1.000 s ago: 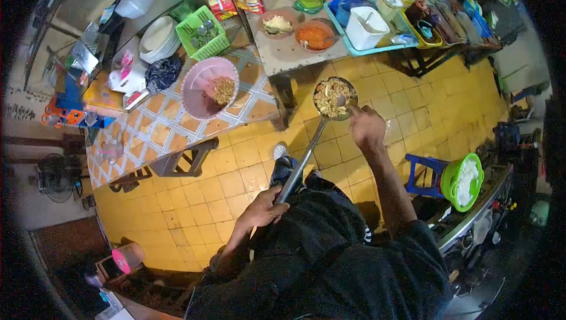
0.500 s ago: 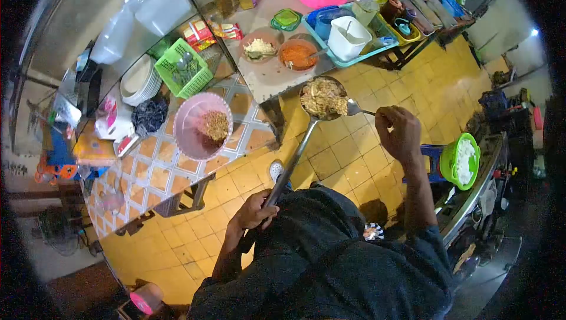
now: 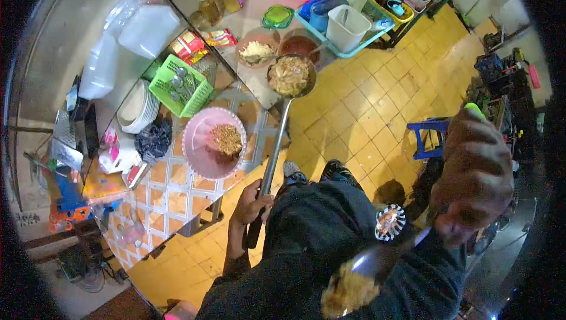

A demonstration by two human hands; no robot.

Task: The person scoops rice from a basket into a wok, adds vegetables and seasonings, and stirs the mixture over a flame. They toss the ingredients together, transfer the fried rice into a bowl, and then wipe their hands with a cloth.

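My left hand [image 3: 250,207] is closed round the dark grip of a long-handled metal ladle [image 3: 276,149]. The ladle's round bowl holds a heap of light brown cooked food [image 3: 290,76] and is out over the corner of the counter. Close to the camera, my right hand [image 3: 474,172] grips a metal spoon [image 3: 372,260], both blurred by motion. A yellowish-brown lump of food [image 3: 349,290] sits on the spoon's tip, low in the view over my dark clothing. The spoon's handle is partly hidden by my fingers.
On the tiled table stand a pink tub [image 3: 197,155] with brown crumbs, a green basket [image 3: 194,100] of spoons and stacked white plates [image 3: 138,107]. Bowls of food [image 3: 257,47] and a blue tray [image 3: 348,53] of containers line the counter. A blue stool [image 3: 420,143] is at right.
My right hand has lifted the spoon from the ladle's bowl up towards the camera, with food on it. The ladle's bowl has shifted left in view.
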